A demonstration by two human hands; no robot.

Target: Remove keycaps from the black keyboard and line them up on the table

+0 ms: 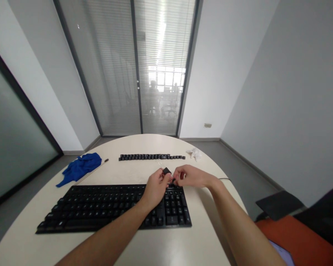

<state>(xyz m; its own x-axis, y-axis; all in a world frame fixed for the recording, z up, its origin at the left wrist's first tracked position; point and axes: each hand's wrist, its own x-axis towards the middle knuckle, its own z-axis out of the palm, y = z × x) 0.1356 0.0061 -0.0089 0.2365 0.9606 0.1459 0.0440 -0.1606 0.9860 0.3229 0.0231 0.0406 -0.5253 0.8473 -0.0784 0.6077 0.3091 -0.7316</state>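
A black keyboard (100, 207) lies along the near side of the round table. Over its upper right part, my left hand (157, 186) is closed around a keycap puller (167, 170), a dark handle with thin pale wires showing near it. Close beside it, my right hand (187, 176) pinches a small black keycap (174, 180) near the puller, just above the top edge of the number pad. Fingers partly hide where the keycap and puller meet. Beyond both hands, loose black keycaps (144, 157) stand in a long row.
On the left of the table (147, 141) are a crumpled blue cloth (81, 168) and a thin brush (91, 173). A crumpled white tissue (194, 153) lies at the far right. A cable (225, 179) runs over the right edge, and an orange-seated chair (296, 240) stands at right.
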